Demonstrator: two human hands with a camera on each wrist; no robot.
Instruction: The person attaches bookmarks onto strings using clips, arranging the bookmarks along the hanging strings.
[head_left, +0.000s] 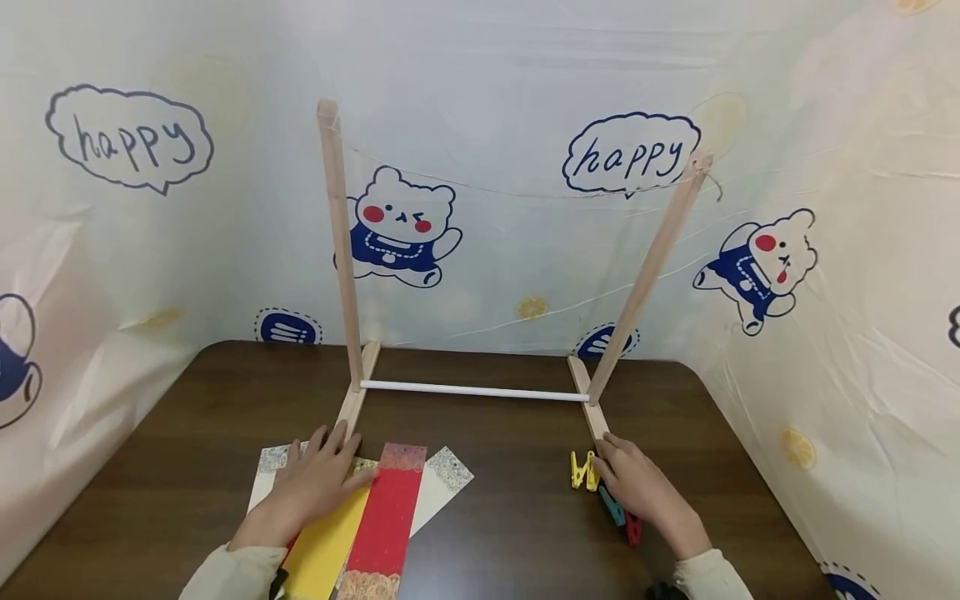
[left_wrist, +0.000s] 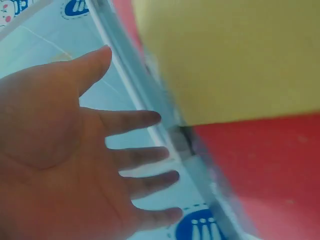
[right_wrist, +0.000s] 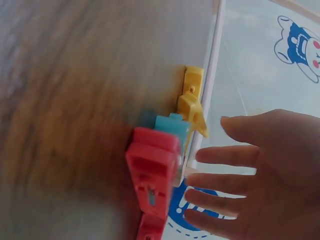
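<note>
My left hand [head_left: 318, 479] is spread over several paper strips, its fingertips near the front end of the frame's left wooden foot [head_left: 351, 410]. Under and beside it lie a yellow strip [head_left: 326, 550], a red strip [head_left: 386, 517] with patterned ends, and white strips [head_left: 435, 493] with speckled ends. In the left wrist view the fingers are straight and hold nothing. My right hand [head_left: 641, 483] has its fingertips at the front end of the right wooden foot [head_left: 587, 392]. Just beside it are yellow clothespins [head_left: 582, 472], a teal clothespin [head_left: 612, 506] and a red clothespin [right_wrist: 152, 155].
A wooden frame rises at the back of the brown table [head_left: 480, 425], with a left post [head_left: 341, 250], a right post [head_left: 651, 275] and a white crossbar [head_left: 472, 390]. A thin string [head_left: 517, 195] sags between the post tops. A printed curtain [head_left: 495, 67] surrounds the table.
</note>
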